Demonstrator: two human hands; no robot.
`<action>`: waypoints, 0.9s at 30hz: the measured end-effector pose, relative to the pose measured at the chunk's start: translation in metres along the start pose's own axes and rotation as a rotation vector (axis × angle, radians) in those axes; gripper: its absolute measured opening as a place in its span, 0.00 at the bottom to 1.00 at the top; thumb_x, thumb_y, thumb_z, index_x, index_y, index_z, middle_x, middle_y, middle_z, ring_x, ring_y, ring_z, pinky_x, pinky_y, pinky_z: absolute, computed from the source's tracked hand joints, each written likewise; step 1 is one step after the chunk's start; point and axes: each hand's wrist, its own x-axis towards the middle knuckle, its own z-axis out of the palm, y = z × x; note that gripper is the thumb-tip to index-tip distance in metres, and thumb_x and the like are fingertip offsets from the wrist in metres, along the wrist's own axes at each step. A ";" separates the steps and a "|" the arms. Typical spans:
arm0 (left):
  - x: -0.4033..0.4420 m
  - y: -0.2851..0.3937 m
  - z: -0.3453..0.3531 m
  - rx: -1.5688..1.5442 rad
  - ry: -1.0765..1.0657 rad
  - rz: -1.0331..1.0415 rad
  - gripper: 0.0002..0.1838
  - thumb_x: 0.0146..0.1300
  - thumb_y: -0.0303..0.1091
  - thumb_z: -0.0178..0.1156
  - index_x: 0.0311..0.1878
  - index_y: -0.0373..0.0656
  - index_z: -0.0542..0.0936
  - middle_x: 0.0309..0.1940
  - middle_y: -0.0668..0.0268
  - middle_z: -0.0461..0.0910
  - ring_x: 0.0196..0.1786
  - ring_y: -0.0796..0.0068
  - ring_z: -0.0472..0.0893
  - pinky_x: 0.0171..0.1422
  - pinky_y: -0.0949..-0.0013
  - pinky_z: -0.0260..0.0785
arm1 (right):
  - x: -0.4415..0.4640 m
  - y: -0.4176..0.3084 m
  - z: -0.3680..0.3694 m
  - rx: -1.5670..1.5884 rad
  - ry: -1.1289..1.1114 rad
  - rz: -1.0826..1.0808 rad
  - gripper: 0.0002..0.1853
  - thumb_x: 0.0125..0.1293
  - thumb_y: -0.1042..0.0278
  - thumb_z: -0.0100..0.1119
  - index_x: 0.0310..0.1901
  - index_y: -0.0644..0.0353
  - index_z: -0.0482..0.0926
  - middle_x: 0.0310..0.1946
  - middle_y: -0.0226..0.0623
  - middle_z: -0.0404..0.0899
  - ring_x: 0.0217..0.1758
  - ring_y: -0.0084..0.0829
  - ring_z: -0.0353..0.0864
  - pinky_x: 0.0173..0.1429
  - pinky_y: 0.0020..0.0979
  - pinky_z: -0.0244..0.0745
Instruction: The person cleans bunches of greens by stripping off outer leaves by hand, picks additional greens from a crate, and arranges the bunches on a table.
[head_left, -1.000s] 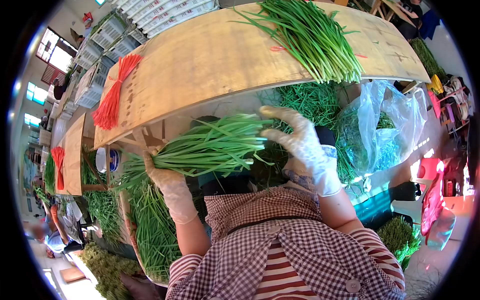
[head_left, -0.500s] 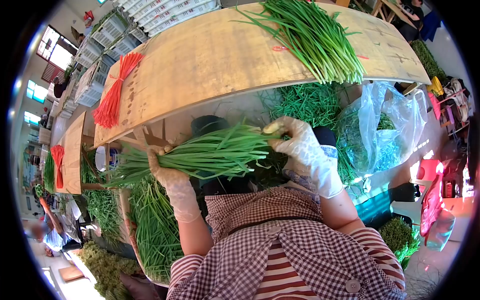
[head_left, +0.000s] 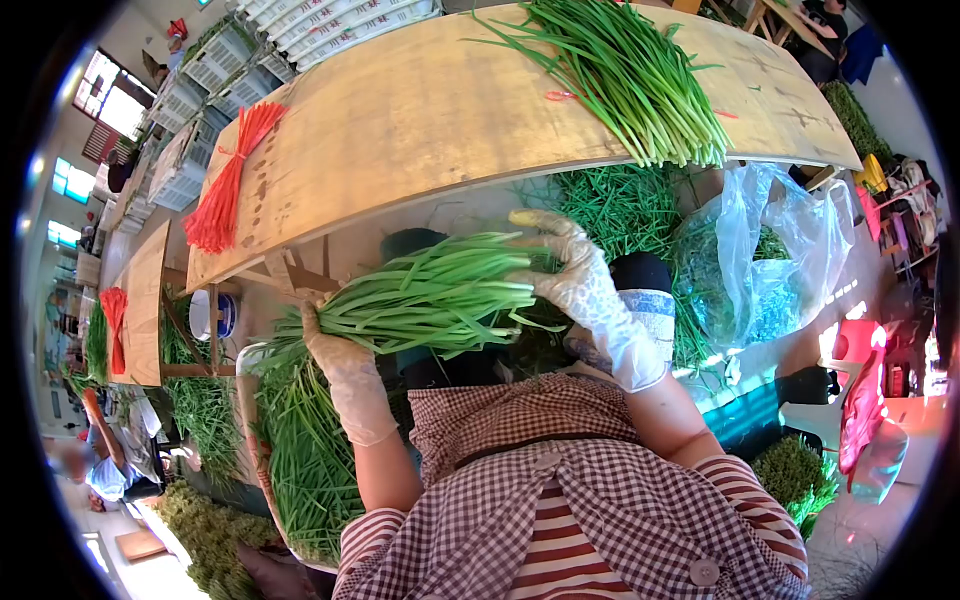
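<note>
My left hand (head_left: 340, 355), in a whitish glove, is closed around a bunch of garlic chives (head_left: 430, 295) held level above my lap. The leafy tips hang past that hand to the left. At the pale stem ends, my right hand (head_left: 580, 275), gloved too, has its fingers spread apart. Its lower fingers come close to the stems; whether they touch cannot be made out. On the wooden table (head_left: 420, 100) ahead lies a larger pile of garlic chives (head_left: 630, 85).
Red ties (head_left: 235, 180) lie bundled at the table's left end. Below left stands a basket of chives (head_left: 310, 450). Loose greens (head_left: 625, 210) and a clear plastic bag (head_left: 765, 260) are under the table's right side. White crates (head_left: 335, 30) are stacked behind. A person (head_left: 115, 465) sits far left.
My right hand has let go of the stem ends and its fingers have spread. The bunch has shifted slightly, with its stem ends now more even and its tips drawn in from the left.
</note>
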 end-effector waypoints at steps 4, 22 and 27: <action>-0.003 -0.001 0.002 0.047 0.016 0.018 0.16 0.71 0.47 0.48 0.39 0.44 0.76 0.39 0.59 0.81 0.46 0.57 0.81 0.53 0.48 0.76 | 0.005 0.029 0.026 0.419 -0.086 0.113 0.43 0.49 0.79 0.73 0.68 0.57 0.63 0.59 0.44 0.72 0.56 0.33 0.77 0.62 0.31 0.74; 0.002 0.014 0.000 0.038 0.123 0.003 0.15 0.71 0.46 0.48 0.32 0.47 0.74 0.32 0.63 0.80 0.43 0.57 0.80 0.54 0.47 0.75 | 0.009 0.034 -0.061 -0.469 0.319 -0.308 0.14 0.49 0.73 0.71 0.39 0.56 0.84 0.43 0.37 0.84 0.50 0.39 0.80 0.58 0.38 0.72; 0.013 -0.002 -0.012 0.052 0.058 -0.091 0.14 0.70 0.45 0.51 0.33 0.45 0.74 0.31 0.64 0.80 0.43 0.58 0.80 0.54 0.48 0.74 | 0.007 0.006 -0.005 -0.194 -0.011 -0.349 0.21 0.43 0.63 0.77 0.42 0.54 0.84 0.43 0.34 0.84 0.52 0.36 0.80 0.64 0.42 0.66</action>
